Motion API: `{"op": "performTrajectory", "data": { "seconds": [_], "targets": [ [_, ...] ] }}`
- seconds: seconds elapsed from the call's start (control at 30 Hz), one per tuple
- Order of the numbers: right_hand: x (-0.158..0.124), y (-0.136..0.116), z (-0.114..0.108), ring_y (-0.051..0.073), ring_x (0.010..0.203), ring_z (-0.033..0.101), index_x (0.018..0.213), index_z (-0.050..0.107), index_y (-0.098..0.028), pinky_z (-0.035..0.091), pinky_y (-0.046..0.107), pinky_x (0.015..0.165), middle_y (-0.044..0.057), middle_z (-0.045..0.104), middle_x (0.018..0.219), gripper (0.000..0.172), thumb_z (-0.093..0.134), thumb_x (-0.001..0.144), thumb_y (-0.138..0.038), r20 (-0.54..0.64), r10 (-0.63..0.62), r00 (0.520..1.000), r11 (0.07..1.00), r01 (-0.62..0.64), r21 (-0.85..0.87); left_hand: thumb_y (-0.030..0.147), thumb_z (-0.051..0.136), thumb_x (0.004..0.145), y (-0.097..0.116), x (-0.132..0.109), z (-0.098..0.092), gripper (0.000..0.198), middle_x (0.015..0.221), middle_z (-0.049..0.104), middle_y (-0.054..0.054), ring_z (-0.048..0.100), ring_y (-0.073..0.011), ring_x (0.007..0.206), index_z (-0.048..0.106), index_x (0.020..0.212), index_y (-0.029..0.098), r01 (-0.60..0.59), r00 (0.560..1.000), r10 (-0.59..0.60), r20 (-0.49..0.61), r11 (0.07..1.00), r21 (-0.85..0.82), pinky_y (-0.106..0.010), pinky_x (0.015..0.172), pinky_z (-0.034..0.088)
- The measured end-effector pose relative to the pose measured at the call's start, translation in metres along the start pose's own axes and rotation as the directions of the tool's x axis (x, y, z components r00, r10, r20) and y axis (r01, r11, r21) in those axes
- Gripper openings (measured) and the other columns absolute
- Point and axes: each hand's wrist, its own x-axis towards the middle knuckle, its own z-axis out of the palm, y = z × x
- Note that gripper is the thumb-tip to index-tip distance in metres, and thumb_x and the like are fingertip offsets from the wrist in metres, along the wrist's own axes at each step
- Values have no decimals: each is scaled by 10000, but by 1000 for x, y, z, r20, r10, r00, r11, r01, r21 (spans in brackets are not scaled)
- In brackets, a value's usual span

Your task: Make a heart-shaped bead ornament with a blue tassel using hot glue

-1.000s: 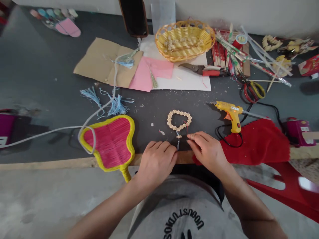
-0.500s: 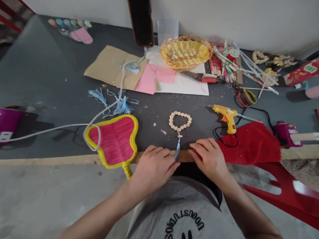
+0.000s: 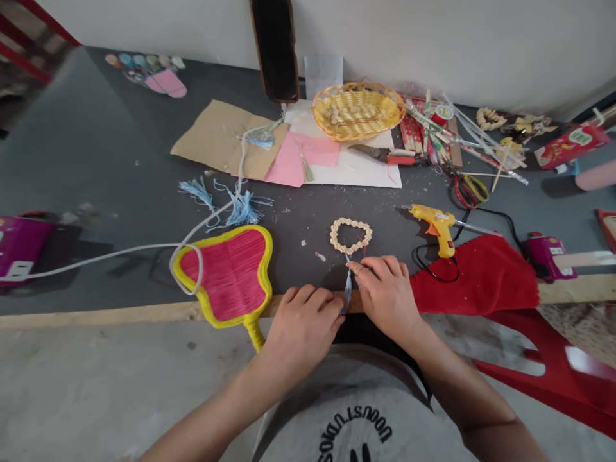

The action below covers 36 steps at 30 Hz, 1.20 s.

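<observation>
A heart-shaped ring of pale beads lies on the dark table, with a light blue tassel hanging from its lower point towards me. My left hand is closed at the table edge, its fingertips pinching the tassel's lower end. From the other side, my right hand pinches the tassel's top just below the beads, covering the small bead there. A thin red thread shows beside the ring. Left of my hands lies a pink, thread-wound fan with a yellow rim.
A yellow glue gun and red cloth lie on the right, near scissors. Further back are pliers, a wicker basket and paper sheets. A white cable crosses the fan; blue tassels lie behind it.
My right hand has moved left from the red thread to the top of the tassel. My left hand stays at the tassel's lower end. The view has shifted slightly.
</observation>
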Motion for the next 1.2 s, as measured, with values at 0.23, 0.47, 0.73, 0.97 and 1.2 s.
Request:
{"op": "performTrajectory", "data": {
  "seconds": [0.23, 0.47, 0.73, 0.97, 1.2],
  "targets": [
    [4, 2, -1, 235, 1024, 520, 1202, 664, -232, 422, 388, 823, 54, 676, 1140, 331, 497, 936, -125, -23, -58, 998, 988, 60, 142, 291, 684, 849, 5, 3, 8, 126, 863, 704, -33, 618, -264, 819, 667, 920, 188, 4, 1000, -4, -13, 1000, 14, -420, 703, 449],
    [-2, 26, -1, 239, 968, 549, 1125, 680, -183, 449, 388, 837, 83, 687, 1060, 242, 504, 970, -242, -68, 58, 996, 993, -50, 109, 187, 590, 877, 10, 14, 11, 123, 724, 658, -30, 601, -243, 717, 629, 761, 181, -21, 1000, 21, 0, 997, 68, -395, 652, 401],
    [11, 33, 7, 245, 943, 534, 1152, 671, -210, 415, 375, 784, 70, 686, 1045, 243, 541, 961, -285, -85, 85, 993, 995, -80, 57, 195, 527, 902, -11, 6, -2, 200, 682, 642, -1, 592, -185, 683, 627, 729, 196, 83, 996, -87, -26, 990, -113, -348, 658, 381],
    [23, 30, 10, 220, 904, 495, 948, 699, -236, 365, 348, 756, 37, 677, 993, 156, 545, 955, -216, -91, -29, 995, 999, 33, 34, 300, 535, 949, -20, 20, -14, 168, 774, 682, -12, 623, -205, 738, 660, 881, 211, 39, 999, -40, -6, 994, -97, -350, 668, 406],
    [25, 33, 8, 229, 949, 483, 948, 662, -206, 354, 354, 773, 66, 666, 1034, 175, 494, 981, -245, -59, -77, 995, 993, 82, 82, 252, 629, 892, -20, 71, 1, 92, 914, 722, -48, 659, -237, 854, 678, 951, 203, -10, 986, 15, -167, 999, 31, -367, 747, 442]
  ]
}}
